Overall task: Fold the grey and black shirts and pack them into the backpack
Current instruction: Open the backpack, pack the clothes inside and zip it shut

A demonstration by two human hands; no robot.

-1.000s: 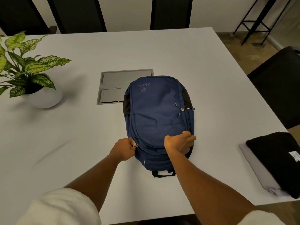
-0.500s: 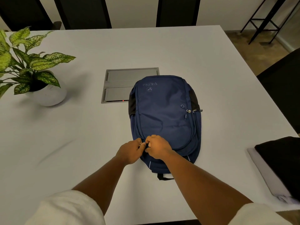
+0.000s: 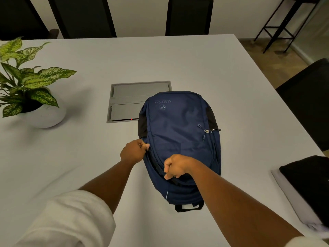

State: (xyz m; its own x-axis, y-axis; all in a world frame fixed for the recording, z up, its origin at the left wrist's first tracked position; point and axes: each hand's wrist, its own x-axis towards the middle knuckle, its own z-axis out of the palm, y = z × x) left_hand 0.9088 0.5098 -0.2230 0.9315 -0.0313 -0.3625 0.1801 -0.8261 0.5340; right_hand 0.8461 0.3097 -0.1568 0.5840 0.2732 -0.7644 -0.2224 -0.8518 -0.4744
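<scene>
Two hands work the navy blue fabric backpack (image 3: 179,139) lying flat mid-worktop (image 3: 71,157). I should draw the slider smoothly while bracing the fabric taut. My left hand (image 3: 133,152) pinches the zip pull; my right hand (image 3: 175,166) grips the flap edge. Folded black shirt (image 3: 309,182) atop grey shirt (image 3: 292,198) waits right.

White table (image 3: 178,59) fills your view. Potted plant (image 3: 26,86) at your far left: variegated green leaves, round white pot (image 3: 46,115) on tabletop. Grey recessed panel (image 3: 131,102) set into table centre, two flaps, small red light (image 3: 131,119) at its near edge. Dark chairs (image 3: 188,15) line far side against pale wall. Another dark chair (image 3: 309,104) at your right. Black metal stool frame (image 3: 284,24) stands on brown floor, far right corner.
</scene>
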